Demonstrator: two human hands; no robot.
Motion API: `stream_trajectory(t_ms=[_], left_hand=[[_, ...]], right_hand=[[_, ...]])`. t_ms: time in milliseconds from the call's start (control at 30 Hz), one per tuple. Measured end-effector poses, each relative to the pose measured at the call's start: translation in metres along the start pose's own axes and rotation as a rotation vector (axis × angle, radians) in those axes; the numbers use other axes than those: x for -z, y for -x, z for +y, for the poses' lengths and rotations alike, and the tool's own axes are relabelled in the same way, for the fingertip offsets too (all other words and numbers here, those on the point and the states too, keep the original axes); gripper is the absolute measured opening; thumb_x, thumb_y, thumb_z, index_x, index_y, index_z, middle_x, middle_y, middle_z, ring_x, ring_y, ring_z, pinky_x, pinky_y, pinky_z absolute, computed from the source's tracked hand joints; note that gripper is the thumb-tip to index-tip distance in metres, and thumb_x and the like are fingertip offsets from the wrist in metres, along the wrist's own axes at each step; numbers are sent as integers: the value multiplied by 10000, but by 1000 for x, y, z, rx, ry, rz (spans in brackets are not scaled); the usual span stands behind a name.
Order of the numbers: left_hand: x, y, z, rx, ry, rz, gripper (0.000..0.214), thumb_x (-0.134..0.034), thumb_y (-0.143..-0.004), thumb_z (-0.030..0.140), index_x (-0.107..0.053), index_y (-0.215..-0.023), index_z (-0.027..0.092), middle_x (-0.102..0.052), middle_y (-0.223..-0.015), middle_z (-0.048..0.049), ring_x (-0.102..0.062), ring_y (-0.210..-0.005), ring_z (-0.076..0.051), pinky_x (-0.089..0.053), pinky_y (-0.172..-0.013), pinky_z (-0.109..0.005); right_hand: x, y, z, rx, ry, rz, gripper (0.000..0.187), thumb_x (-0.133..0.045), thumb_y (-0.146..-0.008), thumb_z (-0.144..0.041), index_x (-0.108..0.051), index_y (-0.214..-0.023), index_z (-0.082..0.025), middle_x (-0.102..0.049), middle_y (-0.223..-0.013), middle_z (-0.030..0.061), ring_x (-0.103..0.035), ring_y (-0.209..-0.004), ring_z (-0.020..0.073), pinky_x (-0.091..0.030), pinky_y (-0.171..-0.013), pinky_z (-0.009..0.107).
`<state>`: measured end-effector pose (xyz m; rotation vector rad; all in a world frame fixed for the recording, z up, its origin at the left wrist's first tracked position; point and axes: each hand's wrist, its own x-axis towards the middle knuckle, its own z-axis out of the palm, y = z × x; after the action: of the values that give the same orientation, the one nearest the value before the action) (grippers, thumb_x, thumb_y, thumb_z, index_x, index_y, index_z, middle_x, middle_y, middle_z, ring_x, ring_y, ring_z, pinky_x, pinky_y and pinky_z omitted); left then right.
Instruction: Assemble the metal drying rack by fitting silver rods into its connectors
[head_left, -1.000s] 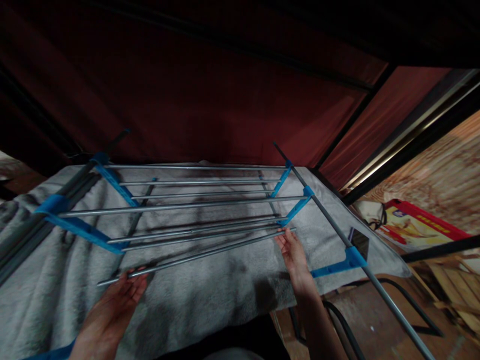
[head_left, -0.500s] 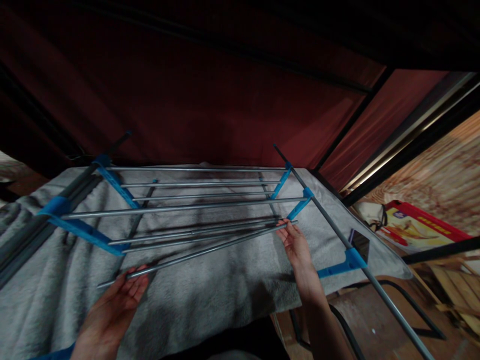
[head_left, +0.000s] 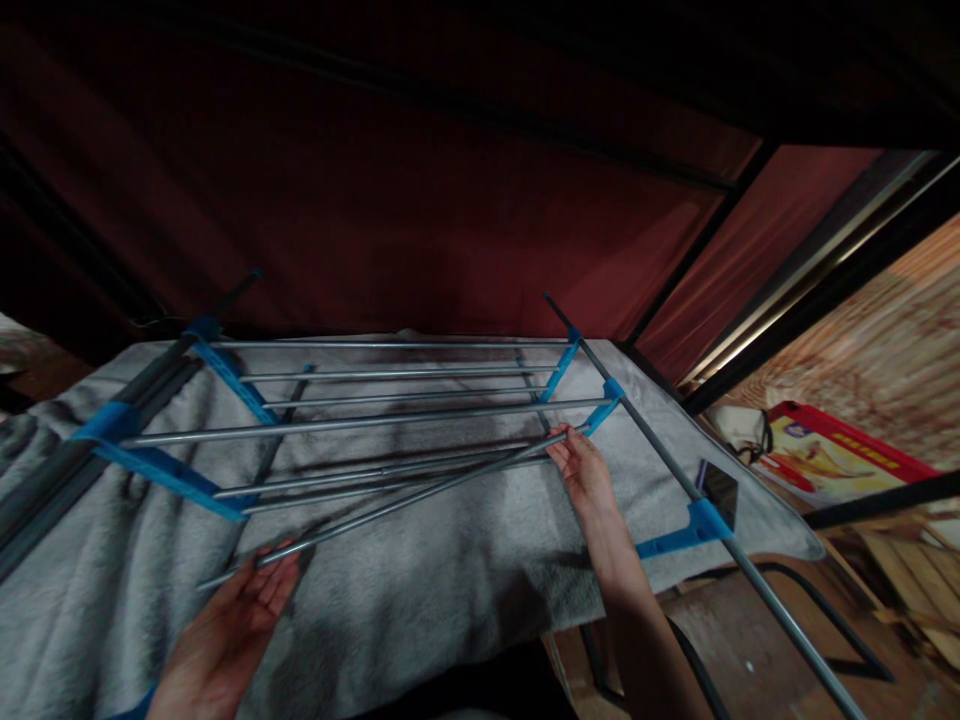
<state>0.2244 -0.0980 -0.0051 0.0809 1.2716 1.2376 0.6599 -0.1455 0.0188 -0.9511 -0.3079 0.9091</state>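
A thin grey metal rod (head_left: 405, 502) slants across the near side of a rack with blue plastic brackets. My left hand (head_left: 234, 628) grips it near its lower left end, fingers curled underneath. At the other end, my right hand (head_left: 583, 475) pinches the rod close to a blue bracket (head_left: 604, 406) on the right-hand pole (head_left: 660, 446). Whether the rod's tip sits in that bracket I cannot tell. Several other rods, among them a front crossbar (head_left: 360, 422), run between the left bracket (head_left: 169, 480) and the right side. Some have right ends hidden behind my right hand.
Grey fleecy cloth (head_left: 420, 590) covers the surface under the rack. A phone (head_left: 718, 490) lies by the right pole, near another blue bracket (head_left: 686, 530). Beyond are a red and yellow box (head_left: 840, 450) and a black-framed chair (head_left: 750, 620). Dark red fabric (head_left: 450, 230) hangs behind.
My right hand has moved slightly up and left, bringing the rod's right end nearer the blue bracket. My left hand keeps its hold with little movement.
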Motion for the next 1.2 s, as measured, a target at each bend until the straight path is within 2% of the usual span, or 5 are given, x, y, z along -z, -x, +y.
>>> stream_trajectory(t_ms=[267,500,700,1000,1200], left_hand=[[-2,2,2,32,-6,-22,321,-394,-908,-24,-644,-802,146,-740,-829,-36,-742,-725,-146,-646,-648,-241],[-10,10,3,-6,-19,-7,353,-380,-926,-10,-652,-783,164,-746,-806,-35,-736,-707,-144,-644,-625,-230],[-9,9,6,-23,-26,-26,354,-384,-925,-15,-655,-779,158,-743,-820,-36,-734,-719,-143,-644,-630,-227],[-8,0,12,-54,-8,-57,292,-448,-886,-36,-660,-788,139,-737,-850,-41,-740,-745,-152,-645,-654,-237],[-14,1,15,-62,-26,-50,281,-461,-936,29,-642,-750,139,-727,-807,-41,-735,-740,-150,-640,-658,-226]], right_hand=[[2,-4,-1,-5,16,9,176,-818,-765,-279,-735,-901,-205,-766,-938,30,-712,-823,148,-598,-771,266],[2,-7,-3,-2,14,7,180,-814,-766,-276,-729,-907,-202,-765,-929,23,-714,-828,151,-587,-781,272],[3,-7,-3,-8,32,7,164,-799,-779,-298,-728,-900,-213,-763,-916,10,-712,-821,156,-579,-790,282],[5,-3,-1,-29,-8,11,241,-869,-687,-267,-698,-851,-221,-755,-913,-3,-709,-775,158,-604,-788,318],[7,-4,2,-10,-12,39,262,-886,-674,-274,-670,-813,-221,-734,-886,-16,-703,-760,147,-610,-786,316]])
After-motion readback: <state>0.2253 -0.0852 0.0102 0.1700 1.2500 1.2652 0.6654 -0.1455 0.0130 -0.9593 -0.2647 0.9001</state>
